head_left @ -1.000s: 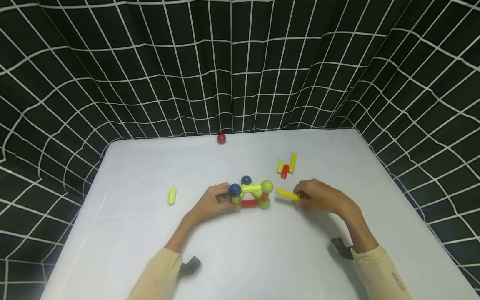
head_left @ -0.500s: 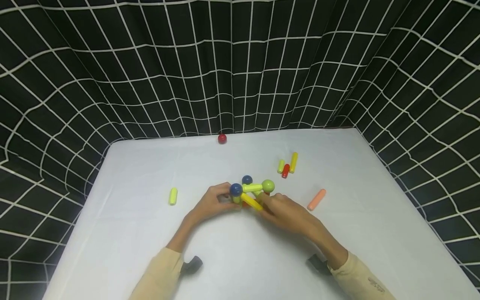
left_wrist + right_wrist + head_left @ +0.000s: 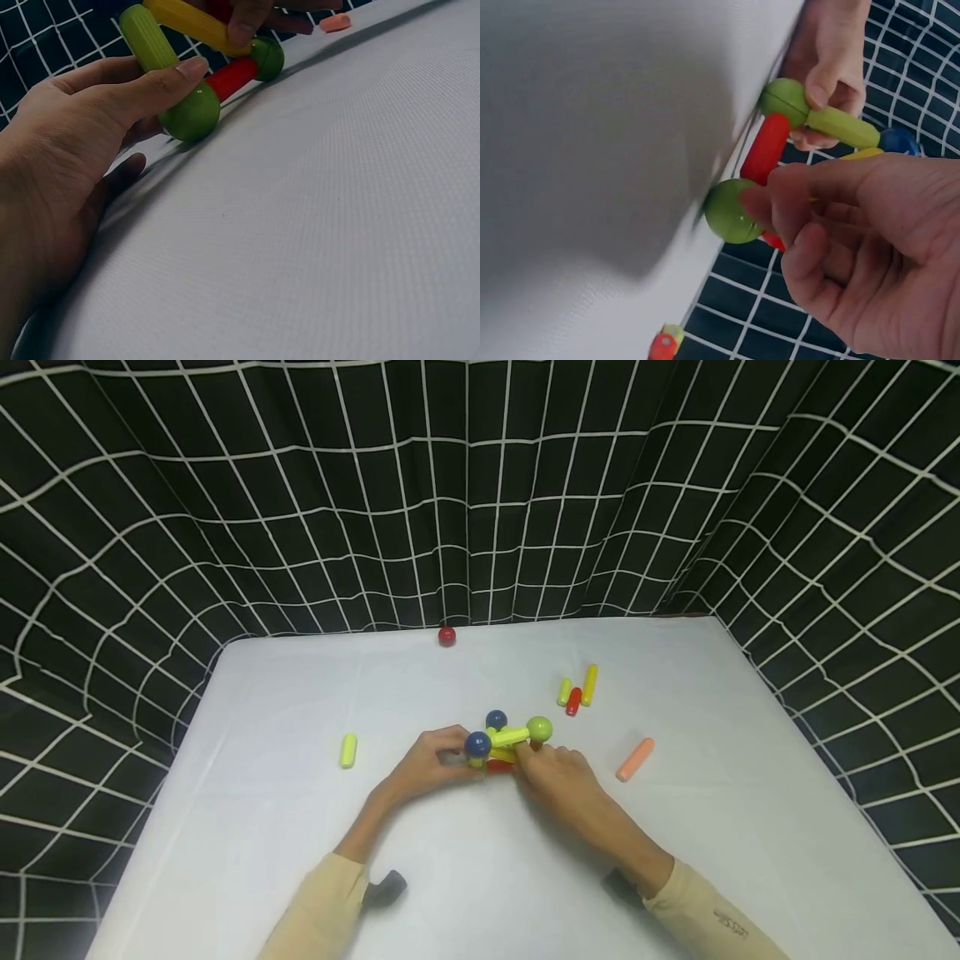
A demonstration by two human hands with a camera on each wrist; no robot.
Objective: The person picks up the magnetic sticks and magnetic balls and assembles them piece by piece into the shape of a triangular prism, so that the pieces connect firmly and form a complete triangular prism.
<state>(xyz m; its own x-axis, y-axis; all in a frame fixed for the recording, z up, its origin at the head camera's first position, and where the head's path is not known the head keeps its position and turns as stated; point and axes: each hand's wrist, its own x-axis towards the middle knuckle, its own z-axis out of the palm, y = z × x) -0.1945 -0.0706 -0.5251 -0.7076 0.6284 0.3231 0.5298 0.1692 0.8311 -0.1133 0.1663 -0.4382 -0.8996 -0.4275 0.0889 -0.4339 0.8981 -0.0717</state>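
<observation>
A toy frame of balls and rods (image 3: 510,737) stands mid-table, with blue balls (image 3: 478,744) and green balls (image 3: 191,112) at its corners. My left hand (image 3: 427,764) grips its near left corner, thumb against an upright green rod (image 3: 150,37) just above a lower green ball. Between the two lower green balls lies a red rod (image 3: 232,79). My right hand (image 3: 566,789) pinches the low end of a slanting yellow rod (image 3: 191,22) beside the lower right green ball (image 3: 735,211). That rod's upper end reaches toward the near blue ball; whether it touches is unclear.
A short yellow-green rod (image 3: 348,751) lies at left. At the back edge sits a red ball (image 3: 447,636). Behind my right hand are a yellow rod (image 3: 589,685), a red rod (image 3: 573,702) and a small green rod (image 3: 564,692). An orange rod (image 3: 635,760) lies farther right.
My right hand has carried the yellow rod leftward to the frame's front and lowered its end toward the lower right ball. The orange rod has come into view. My left hand stays on its corner.
</observation>
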